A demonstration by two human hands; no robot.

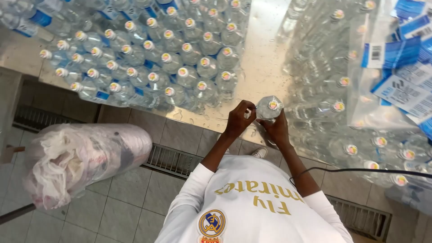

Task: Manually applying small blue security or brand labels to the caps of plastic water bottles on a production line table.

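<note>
Fingers of the left hand pinch together at the neck of a clear plastic bottle, while the right hand wraps the bottle's lower side from beneath, fingers closed on it. The bottle stands at the near edge of the wet steel table, between a crowd of like bottles toward the far left corner and shrink-wrapped packs along the right edge. It looks filled, so probably fairly heavy for its size, with thin walls that would dent under a hard squeeze; water on the table suggests a slippery skin, so the stiff neck and cap are likely the surest places to grip. What the left fingertips hold at the cap is too small to make out. The right palm and the bottle's base are hidden, and its label side cannot be seen. A bag of plastic scrap lies on the tiled floor.
</note>
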